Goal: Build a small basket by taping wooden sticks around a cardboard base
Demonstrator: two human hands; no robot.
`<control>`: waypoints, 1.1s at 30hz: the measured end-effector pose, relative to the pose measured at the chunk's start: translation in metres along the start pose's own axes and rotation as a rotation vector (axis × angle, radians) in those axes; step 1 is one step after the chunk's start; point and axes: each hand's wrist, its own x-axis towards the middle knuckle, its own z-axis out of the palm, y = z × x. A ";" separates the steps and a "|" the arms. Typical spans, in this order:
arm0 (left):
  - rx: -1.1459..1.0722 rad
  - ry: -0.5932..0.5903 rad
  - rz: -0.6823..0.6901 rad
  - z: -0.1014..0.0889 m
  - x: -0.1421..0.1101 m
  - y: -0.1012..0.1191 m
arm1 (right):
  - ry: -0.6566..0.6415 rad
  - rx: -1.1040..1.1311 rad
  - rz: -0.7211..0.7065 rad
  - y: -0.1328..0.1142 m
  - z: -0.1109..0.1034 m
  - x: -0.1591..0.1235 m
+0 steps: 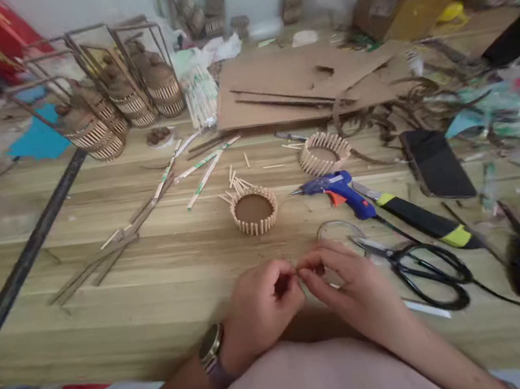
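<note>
My left hand (260, 306), with a watch on its wrist, and my right hand (354, 288) meet near the front edge of the wooden table (157, 290). Both are closed in a pinch, fingertips touching around something small that I cannot make out. Just beyond them stands a small round basket (254, 210) with a brown base and a wall of short sticks. A second stick ring (324, 152) lies farther back to the right. A clear ring (339, 229) lies by my right hand.
A blue glue gun (338, 190), a black and yellow knife (422, 219), black scissors (424, 267) and a dark phone (437, 163) lie to the right. Cardboard sheets (291, 81) lie behind. Finished lantern baskets (127, 100) stand at back left. Loose sticks (197, 171) are scattered mid-table.
</note>
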 end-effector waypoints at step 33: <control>-0.940 -0.135 -0.352 0.004 0.006 -0.003 | 0.048 0.357 0.356 -0.001 0.004 -0.005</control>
